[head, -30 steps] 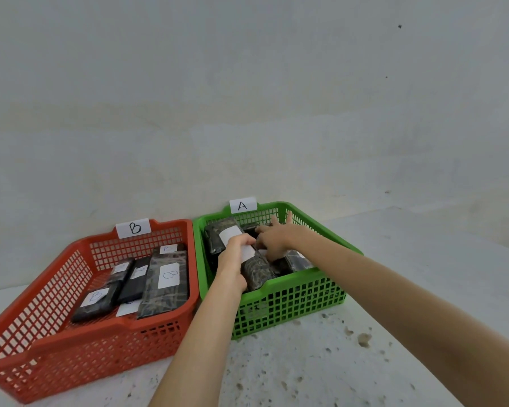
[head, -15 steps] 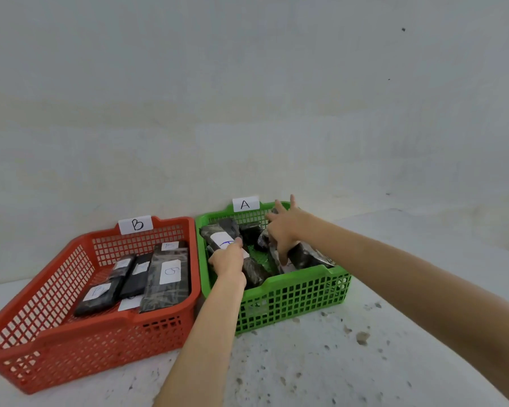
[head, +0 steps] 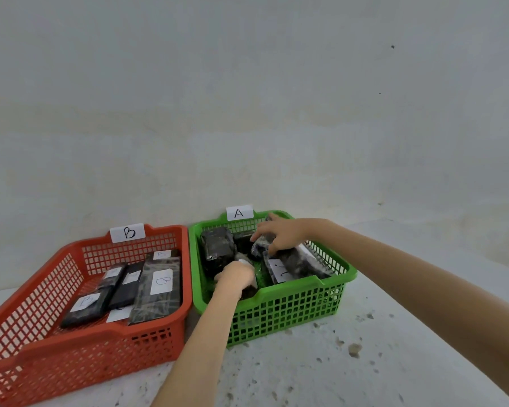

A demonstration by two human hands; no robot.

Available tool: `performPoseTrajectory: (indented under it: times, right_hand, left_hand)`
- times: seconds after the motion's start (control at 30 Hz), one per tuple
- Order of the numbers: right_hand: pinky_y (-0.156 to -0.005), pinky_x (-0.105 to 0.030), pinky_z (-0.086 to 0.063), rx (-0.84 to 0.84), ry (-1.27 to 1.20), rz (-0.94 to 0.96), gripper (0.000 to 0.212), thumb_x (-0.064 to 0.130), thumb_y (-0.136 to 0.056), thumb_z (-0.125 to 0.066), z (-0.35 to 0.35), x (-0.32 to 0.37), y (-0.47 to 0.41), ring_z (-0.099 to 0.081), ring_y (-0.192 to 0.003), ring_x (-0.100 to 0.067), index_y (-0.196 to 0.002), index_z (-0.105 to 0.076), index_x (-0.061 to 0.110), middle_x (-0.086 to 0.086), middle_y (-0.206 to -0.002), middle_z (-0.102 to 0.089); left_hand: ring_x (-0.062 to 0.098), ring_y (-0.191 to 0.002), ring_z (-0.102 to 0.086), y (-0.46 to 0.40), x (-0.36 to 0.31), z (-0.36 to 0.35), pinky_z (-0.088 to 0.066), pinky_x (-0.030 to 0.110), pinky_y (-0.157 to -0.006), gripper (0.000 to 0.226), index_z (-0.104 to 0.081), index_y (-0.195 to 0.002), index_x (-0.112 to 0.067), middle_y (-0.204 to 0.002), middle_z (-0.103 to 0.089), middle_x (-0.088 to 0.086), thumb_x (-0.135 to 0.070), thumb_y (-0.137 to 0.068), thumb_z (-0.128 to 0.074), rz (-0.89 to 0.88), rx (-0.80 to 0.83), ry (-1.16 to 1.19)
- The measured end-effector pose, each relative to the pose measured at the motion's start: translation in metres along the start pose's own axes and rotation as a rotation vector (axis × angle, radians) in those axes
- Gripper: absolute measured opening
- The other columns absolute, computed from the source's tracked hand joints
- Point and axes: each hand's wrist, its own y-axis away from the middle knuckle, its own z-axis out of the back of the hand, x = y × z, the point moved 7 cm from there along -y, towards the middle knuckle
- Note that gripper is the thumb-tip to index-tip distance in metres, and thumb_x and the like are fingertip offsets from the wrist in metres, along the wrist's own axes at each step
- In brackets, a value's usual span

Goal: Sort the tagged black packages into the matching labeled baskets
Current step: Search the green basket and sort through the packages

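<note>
Both hands worked inside the green basket (head: 276, 295), the left hand (head: 236, 277) closed on a small, seemingly light, glossy black package (head: 249, 289), the right hand (head: 279, 235) pinching another package (head: 291, 259) by its crinkly upper end.

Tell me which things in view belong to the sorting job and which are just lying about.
Part of the job: red basket labelled B, green basket labelled A, tagged black packages in both, left hand, right hand.

Lying about: loose white paper slip in the red basket.
</note>
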Motion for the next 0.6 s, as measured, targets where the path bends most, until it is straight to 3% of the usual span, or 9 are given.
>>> performPoseTrajectory:
  times: [0.1,0.2,0.27,0.3,0.37,0.43,0.5,0.57,0.6]
  right_hand:
    - [-0.104,-0.039,-0.035,0.188,-0.397,0.016,0.042,0.018,-0.092,-0.050,-0.012,0.001,-0.001,-0.044,-0.126,-0.019,-0.133,-0.046,0.025,-0.009,-0.138,-0.047]
    - [-0.079,-0.035,-0.052,-0.101,-0.525,-0.052,0.031,0.020,-0.094,-0.046,0.013,-0.016,-0.020,-0.061,-0.097,-0.022,-0.123,-0.055,0.012,-0.012,-0.111,-0.062]
    - [-0.065,-0.027,-0.048,-0.339,-0.497,-0.150,0.032,0.017,-0.094,-0.046,0.032,-0.036,-0.036,-0.057,-0.088,-0.023,-0.119,-0.057,0.001,-0.016,-0.105,-0.061]
    - [-0.066,-0.029,-0.048,-0.408,-0.417,-0.191,0.032,0.015,-0.093,-0.046,0.038,-0.043,-0.044,-0.056,-0.089,-0.024,-0.117,-0.058,-0.002,-0.018,-0.106,-0.062]
    - [-0.075,-0.036,-0.049,-0.404,-0.268,-0.252,0.029,0.016,-0.091,-0.049,0.038,-0.056,-0.067,-0.058,-0.094,-0.031,-0.104,-0.061,-0.007,-0.022,-0.102,-0.064]
    - [-0.060,-0.031,-0.043,-0.292,-0.180,-0.272,0.024,0.023,-0.088,-0.055,0.029,-0.060,-0.086,-0.055,-0.088,-0.029,-0.077,-0.056,0.003,-0.014,-0.079,-0.059]
    - [-0.061,-0.024,-0.042,-0.179,-0.147,-0.257,0.020,0.029,-0.084,-0.063,0.018,-0.059,-0.105,-0.053,-0.092,-0.025,-0.088,-0.055,0.011,-0.008,-0.090,-0.058]
    - [-0.083,-0.028,-0.046,-0.063,-0.109,-0.277,0.047,0.033,-0.081,-0.066,0.005,-0.061,-0.119,-0.056,-0.102,-0.026,-0.121,-0.054,0.012,-0.008,-0.115,-0.057]
    - [-0.085,-0.030,-0.045,0.027,-0.059,-0.320,0.051,0.035,-0.083,-0.062,-0.003,-0.064,-0.124,-0.058,-0.097,-0.026,-0.126,-0.052,0.010,-0.010,-0.118,-0.057]
  left_hand:
    - [0.037,-0.131,-0.036,0.005,-0.014,0.015,-0.037,0.041,-0.105,0.047,-0.035,-0.137,0.004,-0.143,-0.033,0.026,-0.017,-0.096,-0.040,-0.135,-0.130,-0.304]
    - [0.038,-0.120,-0.046,0.008,-0.047,0.046,-0.042,0.040,-0.093,0.037,-0.038,-0.128,0.007,-0.132,-0.042,0.027,-0.010,-0.095,-0.037,-0.401,-0.377,-0.325]
    - [0.037,-0.115,-0.049,0.007,-0.065,0.053,-0.043,0.039,-0.088,0.034,-0.040,-0.123,0.007,-0.127,-0.047,0.025,-0.013,-0.096,-0.036,-0.511,-0.449,-0.358]
    - [0.036,-0.115,-0.048,0.005,-0.069,0.052,-0.043,0.039,-0.088,0.033,-0.040,-0.123,0.005,-0.126,-0.047,0.023,-0.014,-0.097,-0.036,-0.525,-0.468,-0.367]
    - [0.032,-0.118,-0.045,-0.003,-0.070,0.043,-0.040,0.038,-0.093,0.033,-0.039,-0.125,0.000,-0.129,-0.046,0.018,-0.017,-0.096,-0.035,-0.533,-0.521,-0.474]
    - [0.029,-0.122,-0.042,-0.014,-0.062,0.032,-0.038,0.038,-0.097,0.034,-0.039,-0.126,-0.004,-0.131,-0.045,0.015,-0.016,-0.095,-0.036,-0.493,-0.548,-0.563]
    - [0.029,-0.121,-0.042,-0.025,-0.056,0.031,-0.036,0.039,-0.097,0.034,-0.041,-0.125,-0.005,-0.130,-0.046,0.014,-0.016,-0.093,-0.039,-0.455,-0.579,-0.565]
    - [0.029,-0.121,-0.042,-0.031,-0.051,0.036,-0.035,0.040,-0.097,0.035,-0.041,-0.124,-0.004,-0.128,-0.046,0.014,-0.016,-0.091,-0.041,-0.421,-0.609,-0.568]
    - [0.029,-0.121,-0.042,-0.034,-0.048,0.037,-0.034,0.041,-0.099,0.036,-0.041,-0.124,-0.004,-0.129,-0.046,0.014,-0.016,-0.090,-0.043,-0.399,-0.610,-0.568]
